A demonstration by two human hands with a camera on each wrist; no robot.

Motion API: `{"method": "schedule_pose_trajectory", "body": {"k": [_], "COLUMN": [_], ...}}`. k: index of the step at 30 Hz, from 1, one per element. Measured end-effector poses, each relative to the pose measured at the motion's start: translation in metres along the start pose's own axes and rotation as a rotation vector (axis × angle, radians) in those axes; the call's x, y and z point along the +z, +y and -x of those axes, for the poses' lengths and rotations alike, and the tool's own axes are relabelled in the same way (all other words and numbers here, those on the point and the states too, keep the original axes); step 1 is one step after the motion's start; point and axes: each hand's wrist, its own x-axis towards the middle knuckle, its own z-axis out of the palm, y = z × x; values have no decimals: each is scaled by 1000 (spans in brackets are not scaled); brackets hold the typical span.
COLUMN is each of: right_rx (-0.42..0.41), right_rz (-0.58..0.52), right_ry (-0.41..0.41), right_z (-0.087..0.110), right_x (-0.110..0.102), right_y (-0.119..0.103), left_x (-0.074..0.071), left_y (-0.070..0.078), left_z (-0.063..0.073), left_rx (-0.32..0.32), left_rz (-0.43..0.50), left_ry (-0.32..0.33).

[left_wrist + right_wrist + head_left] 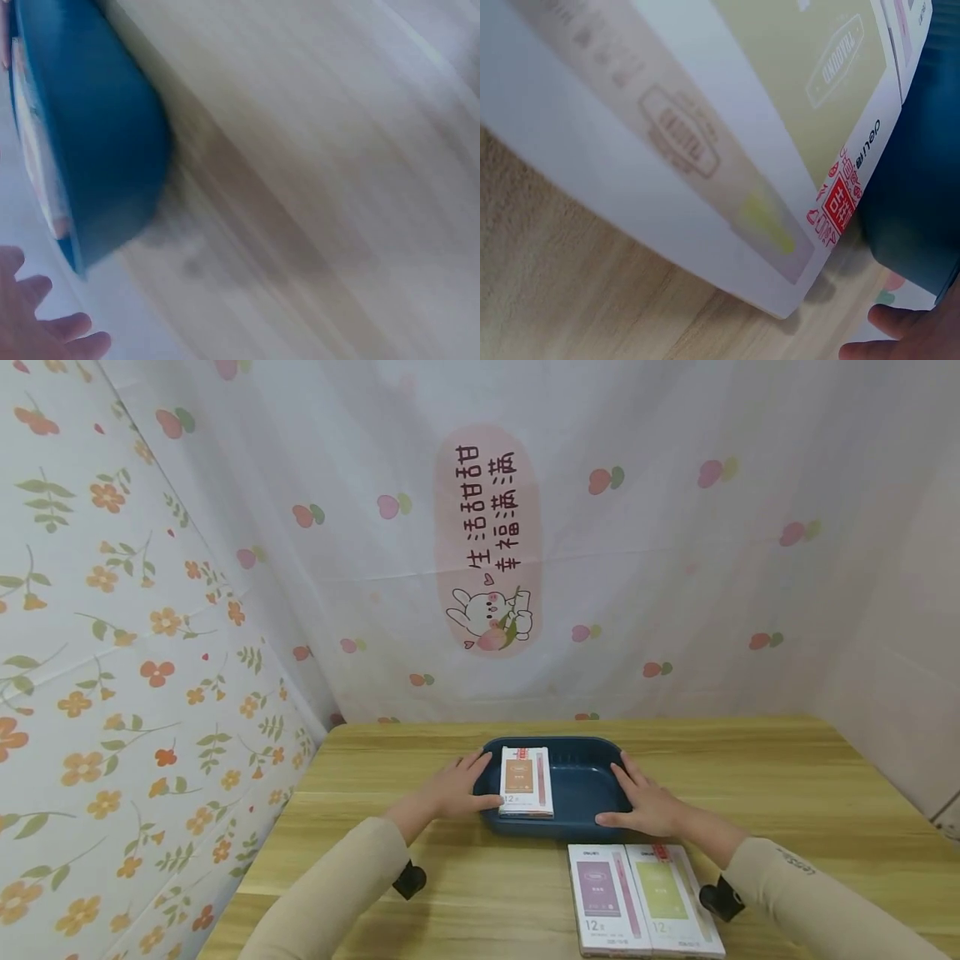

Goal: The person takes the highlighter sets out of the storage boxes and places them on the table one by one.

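Note:
A dark blue plastic basket [592, 802] stands on the wooden table. Inside its left half lies a white pen box [527, 777] with a brown panel and the number 12. At the basket's left end is my left hand [457, 789], fingers spread along the rim and thumb overlapping the box's corner. The left wrist view shows those fingertips [90, 345] spread beside the basket wall [105, 135]. My right hand [651, 806] is at the right end, its fingers extended along the rim and its thumb across the front edge.
In front of the basket, two more white pen boxes lie side by side, one with a purple panel [600, 893] and one with a yellow-green panel [663, 893]. The right forearm passes over the latter's right side. A patterned curtain [660, 568] hangs behind the table [360, 777].

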Motion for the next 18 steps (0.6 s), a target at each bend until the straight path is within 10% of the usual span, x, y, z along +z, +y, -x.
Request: {"method": "schedule_pose_trajectory", "body": {"k": [8, 18], "right_rx": [9, 6], "right_rz": [-10, -21], "right_ry": [-23, -40], "right_z": [-2, -1], "right_x": [-1, -2], "right_y": [1, 0], "left_x": [-15, 1], "left_y": [31, 65], "left_z": [-11, -30], "left_rx": [-18, -64], "left_rz": [12, 93], "left_ry": [40, 83]}}
